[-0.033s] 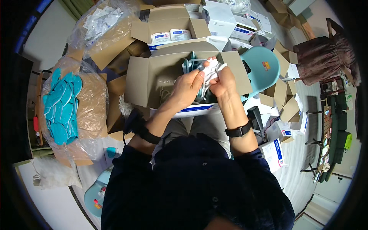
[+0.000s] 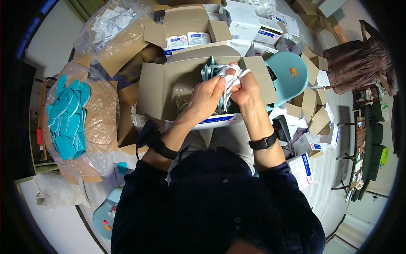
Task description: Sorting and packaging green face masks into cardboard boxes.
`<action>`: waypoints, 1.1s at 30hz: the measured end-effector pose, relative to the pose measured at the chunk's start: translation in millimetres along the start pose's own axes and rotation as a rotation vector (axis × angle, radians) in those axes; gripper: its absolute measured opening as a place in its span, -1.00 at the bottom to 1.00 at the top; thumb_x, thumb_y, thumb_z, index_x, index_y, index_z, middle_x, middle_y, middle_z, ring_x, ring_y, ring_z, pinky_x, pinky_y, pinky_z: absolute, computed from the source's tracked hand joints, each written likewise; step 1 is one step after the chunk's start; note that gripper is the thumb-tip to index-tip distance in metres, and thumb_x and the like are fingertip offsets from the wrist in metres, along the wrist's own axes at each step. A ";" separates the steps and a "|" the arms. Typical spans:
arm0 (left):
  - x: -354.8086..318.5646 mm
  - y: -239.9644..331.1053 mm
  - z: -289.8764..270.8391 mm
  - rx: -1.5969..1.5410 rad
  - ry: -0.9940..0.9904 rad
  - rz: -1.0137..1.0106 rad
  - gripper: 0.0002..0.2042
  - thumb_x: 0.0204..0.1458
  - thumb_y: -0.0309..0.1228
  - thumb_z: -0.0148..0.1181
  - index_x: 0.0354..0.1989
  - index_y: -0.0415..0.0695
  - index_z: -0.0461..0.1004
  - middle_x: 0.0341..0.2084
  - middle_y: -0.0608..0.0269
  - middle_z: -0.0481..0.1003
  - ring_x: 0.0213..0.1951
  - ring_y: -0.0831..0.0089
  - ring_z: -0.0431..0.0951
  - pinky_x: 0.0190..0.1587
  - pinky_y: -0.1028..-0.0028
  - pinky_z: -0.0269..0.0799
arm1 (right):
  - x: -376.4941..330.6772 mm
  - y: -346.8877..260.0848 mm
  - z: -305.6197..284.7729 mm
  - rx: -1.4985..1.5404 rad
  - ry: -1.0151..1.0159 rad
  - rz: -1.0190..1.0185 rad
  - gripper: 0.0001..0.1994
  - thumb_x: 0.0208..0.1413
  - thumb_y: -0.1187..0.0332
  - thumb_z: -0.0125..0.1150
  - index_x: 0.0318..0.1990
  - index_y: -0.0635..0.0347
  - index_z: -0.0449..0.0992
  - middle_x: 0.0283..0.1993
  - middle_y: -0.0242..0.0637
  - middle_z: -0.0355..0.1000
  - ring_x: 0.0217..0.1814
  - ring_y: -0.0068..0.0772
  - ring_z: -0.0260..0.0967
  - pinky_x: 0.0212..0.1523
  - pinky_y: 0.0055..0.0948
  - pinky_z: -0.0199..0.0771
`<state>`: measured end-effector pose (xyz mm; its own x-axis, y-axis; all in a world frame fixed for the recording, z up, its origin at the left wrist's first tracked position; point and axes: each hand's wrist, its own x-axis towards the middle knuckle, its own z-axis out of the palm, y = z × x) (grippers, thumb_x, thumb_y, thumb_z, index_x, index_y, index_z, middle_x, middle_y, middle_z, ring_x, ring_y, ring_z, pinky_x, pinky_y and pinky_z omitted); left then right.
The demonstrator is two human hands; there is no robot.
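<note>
- Two bare hands meet above an open cardboard box (image 2: 169,91) resting on the seated person's lap: the left hand (image 2: 207,98) and the right hand (image 2: 246,89) are pressed close together, both pinching a crumpled white plastic wrapper (image 2: 231,76) held over the middle of the box.
- Behind the wrapper, inside the same box, stands a bunch of thin teal pieces (image 2: 208,71); their number cannot be told. A tangle of pale cord (image 2: 181,103) lies on the box floor to the left of the left hand.
- One black band sits on each wrist, two in all.
- One clear plastic bag (image 2: 105,106) lines a brown carton at the person's left; it holds a heap of flat, teal, leaf-shaped pieces (image 2: 67,116), too many to count.
- One second clear bag (image 2: 112,25), further back on the left, holds crumpled white wrappers.
- One smaller open carton (image 2: 186,27) behind the lap box holds two white packs with blue print (image 2: 188,40), side by side.
- One teal plastic chair (image 2: 292,76) stands just right of the lap box.
- Several white boxes with blue markings (image 2: 304,169) and empty brown cartons lie scattered over the floor on the right.
</note>
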<state>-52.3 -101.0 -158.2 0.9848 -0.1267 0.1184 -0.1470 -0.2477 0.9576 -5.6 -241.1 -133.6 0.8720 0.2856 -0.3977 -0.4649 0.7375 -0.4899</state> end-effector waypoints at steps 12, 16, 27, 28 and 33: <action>-43.4 11.8 -16.1 0.060 -0.148 0.005 -0.66 0.32 -0.24 -0.18 -0.48 -0.19 0.24 -0.71 0.39 0.18 -0.60 0.58 0.15 -0.52 0.48 0.15 | 50.4 -71.0 -15.3 0.281 0.395 -0.277 -0.86 0.13 0.48 -0.25 -0.38 0.10 0.30 -0.63 -0.47 0.13 -0.66 -0.61 0.11 -0.62 -0.55 0.21; -54.4 -4.6 -12.1 0.043 -0.124 0.030 -0.69 0.31 -0.25 -0.17 -0.42 -0.20 0.27 -0.67 0.36 0.27 -0.58 0.56 0.24 -0.48 0.47 0.21 | 47.2 -69.4 -16.8 0.159 0.305 -0.295 -0.85 0.17 0.46 -0.18 -0.35 0.12 0.37 -0.64 -0.48 0.17 -0.68 -0.60 0.12 -0.65 -0.55 0.19; -56.2 -19.9 -6.3 0.053 0.307 0.171 -0.62 -0.14 -0.69 0.14 -0.08 -0.12 0.42 -0.16 0.09 0.44 -0.05 0.18 0.46 -0.05 0.34 0.38 | 3.7 -27.8 -6.3 -0.525 0.013 -0.334 -0.80 0.23 0.34 -0.04 -0.31 0.20 0.50 -0.62 -0.49 0.31 -0.65 -0.67 0.17 -0.64 -0.64 0.15; -57.9 -17.5 -7.5 0.030 0.371 0.085 -0.56 -0.15 -0.69 0.13 -0.01 -0.13 0.37 -0.08 0.11 0.43 0.02 0.22 0.43 0.02 0.33 0.35 | 2.1 -28.4 -5.1 -0.574 -0.049 -0.321 -0.81 0.21 0.36 -0.03 -0.32 0.21 0.50 -0.59 -0.47 0.33 -0.62 -0.67 0.19 -0.61 -0.65 0.17; -48.5 -17.1 -16.1 -0.438 0.433 -0.358 -0.43 -0.03 -0.27 0.29 0.13 -0.20 0.23 0.04 0.05 0.39 0.11 0.26 0.38 0.05 0.34 0.35 | -8.8 -19.7 10.2 -1.120 -0.337 -0.383 -0.87 -0.07 0.63 0.08 -0.37 0.22 0.49 -0.45 -0.44 0.40 -0.39 -0.63 0.34 -0.38 -0.64 0.31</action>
<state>-96.0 -75.2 -176.1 0.9271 0.3057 -0.2169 0.1538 0.2174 0.9639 -2.6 -251.9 -112.6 0.8996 0.4329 0.0569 0.0993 -0.0760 -0.9921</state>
